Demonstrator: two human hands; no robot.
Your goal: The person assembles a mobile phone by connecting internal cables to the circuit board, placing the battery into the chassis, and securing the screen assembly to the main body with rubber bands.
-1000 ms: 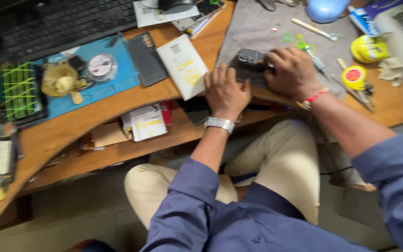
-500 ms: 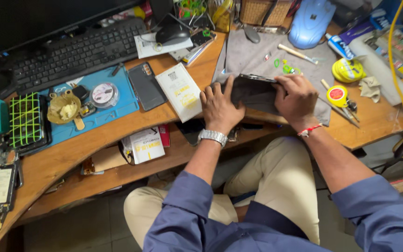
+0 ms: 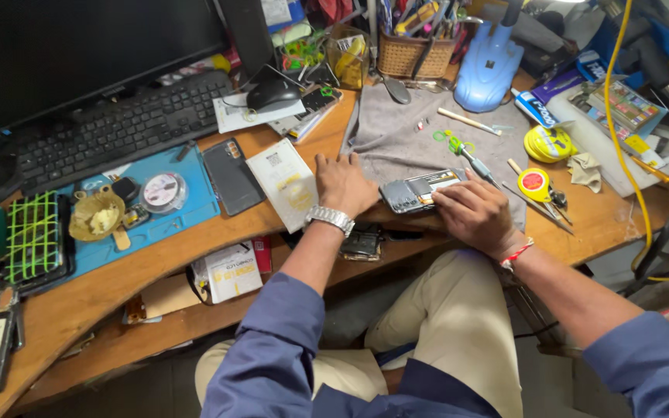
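An opened phone (image 3: 416, 191), back removed with its inner parts showing, lies on a grey cloth mat (image 3: 396, 128) at the desk's front edge. My left hand (image 3: 342, 184), with a metal wristwatch, rests flat on the mat just left of the phone, fingers apart. My right hand (image 3: 470, 213), with a red thread on the wrist, presses its fingertips on the phone's right end and near edge. A green-handled screwdriver (image 3: 466, 155) lies on the mat just beyond the phone.
A white booklet (image 3: 284, 182) and a dark phone (image 3: 230, 174) lie left of the mat, beside a blue work mat (image 3: 195, 209). Keyboard (image 3: 118, 128), mouse (image 3: 272, 93), tool basket (image 3: 416, 50) and blue stand (image 3: 489, 66) at the back. Yellow tape rolls (image 3: 536, 184) and tweezers at right.
The camera view lifted toward the back of the desk. The phone went from being held in both hands to lying on the mat; my left hand let go and rests flat beside it.
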